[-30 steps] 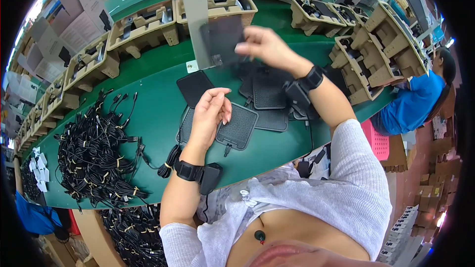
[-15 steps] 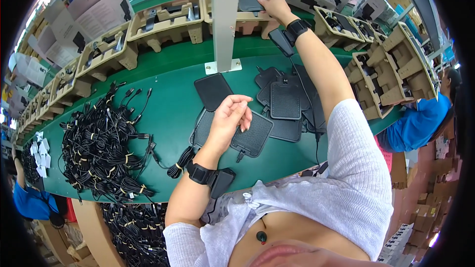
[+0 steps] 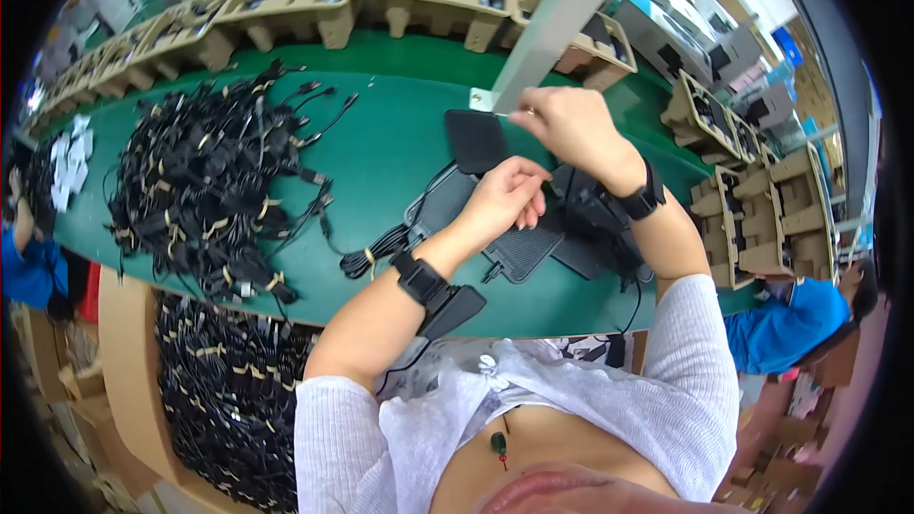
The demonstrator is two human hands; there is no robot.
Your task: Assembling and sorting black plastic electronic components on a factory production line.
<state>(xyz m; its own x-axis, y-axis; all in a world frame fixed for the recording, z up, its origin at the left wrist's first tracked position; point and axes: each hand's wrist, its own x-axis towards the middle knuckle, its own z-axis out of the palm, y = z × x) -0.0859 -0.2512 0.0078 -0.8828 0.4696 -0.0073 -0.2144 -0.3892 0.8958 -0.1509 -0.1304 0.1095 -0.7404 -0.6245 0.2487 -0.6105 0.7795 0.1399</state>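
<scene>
My left hand (image 3: pixel 505 195) hovers over a dark perforated pad (image 3: pixel 447 198) lying on the green table, its fingers curled in with thumb and forefinger close together; nothing shows in it. My right hand (image 3: pixel 576 131) is raised by the foot of a grey post, back of the hand up, fingers bent and thumb apart, holding nothing I can see. Just left of its fingertips lies a smooth black pad (image 3: pixel 476 141). Several more black pads (image 3: pixel 583 257) are stacked beneath and beside my right forearm, partly hidden. A bundled black cable (image 3: pixel 369 257) lies left of the perforated pad.
A large heap of tied black cables (image 3: pixel 209 190) covers the table's left. Cardboard trays (image 3: pixel 428 2) line the far shelf; one tray (image 3: pixel 595 71) behind the post (image 3: pixel 562 29) holds a dark pad. More trays (image 3: pixel 762 219) stand at right. Co-workers in blue (image 3: pixel 795 328) sit on either side.
My right hand has let go of the black pad at the far tray and drawn back toward me, close to my left hand. The view has shifted rightward.
</scene>
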